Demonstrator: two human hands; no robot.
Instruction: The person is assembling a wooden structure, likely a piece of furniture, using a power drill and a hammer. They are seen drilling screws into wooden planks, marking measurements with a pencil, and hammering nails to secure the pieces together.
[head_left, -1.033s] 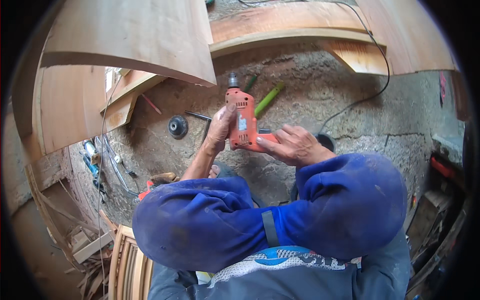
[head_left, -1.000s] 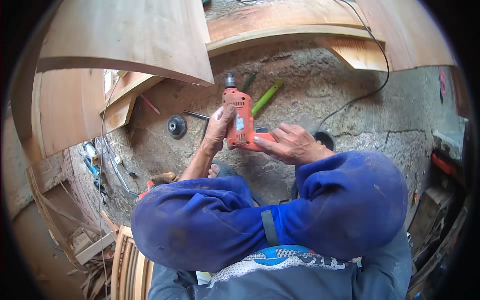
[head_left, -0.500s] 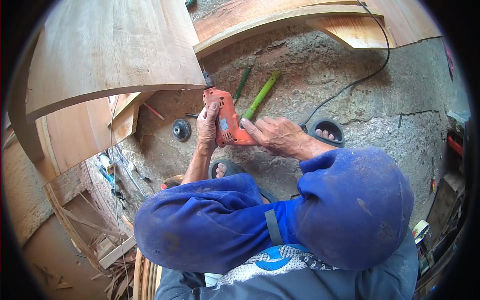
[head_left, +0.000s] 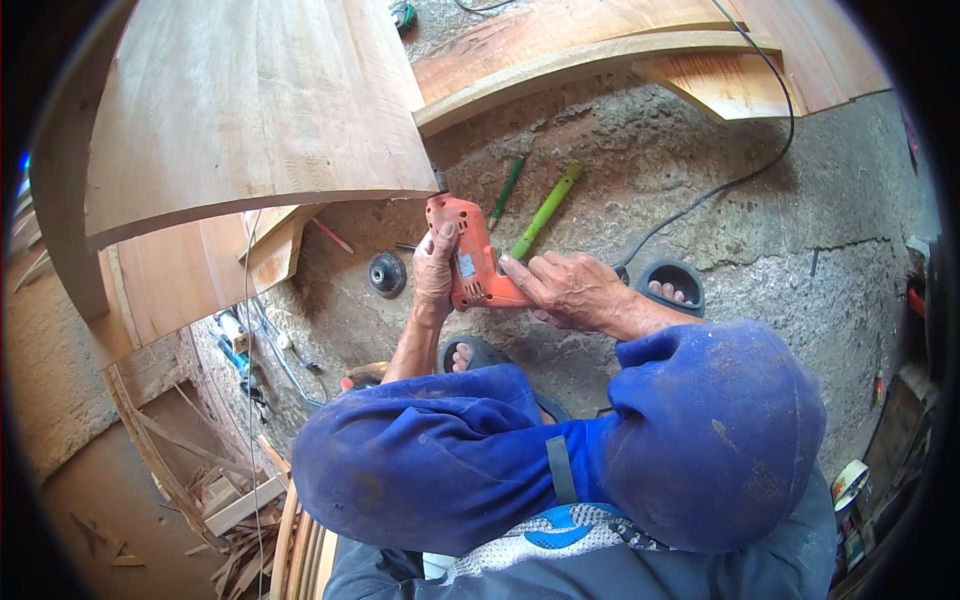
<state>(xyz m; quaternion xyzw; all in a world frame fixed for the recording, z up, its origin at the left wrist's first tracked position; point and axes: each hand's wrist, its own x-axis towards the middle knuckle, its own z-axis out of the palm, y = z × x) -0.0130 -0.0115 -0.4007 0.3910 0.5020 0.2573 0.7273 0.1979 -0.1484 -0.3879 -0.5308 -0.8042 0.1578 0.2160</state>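
Both my hands are on an orange-red power drill (head_left: 472, 262), whose dark chuck (head_left: 440, 182) sits right against the near right corner of a large curved wooden panel (head_left: 260, 110). No bit shows beyond the chuck. My left hand (head_left: 434, 268) is wrapped round the left side of the drill body, thumb on top. My right hand (head_left: 572, 288) grips the handle, with the index finger at the trigger area. From the handle a black cord (head_left: 715, 188) runs off to the upper right.
On the rough concrete floor lie a bright green tube (head_left: 545, 212), a dark green stick (head_left: 507, 192) and a round black disc (head_left: 387, 274). My sandalled feet (head_left: 668, 290) are close by. Timber scraps (head_left: 245, 510) are heaped at lower left; a curved wooden frame (head_left: 590, 62) stands beyond.
The whole view has shifted, so things appear lower and further right. The thin bit seen earlier at the chuck no longer shows. My grip on the drill looks the same.
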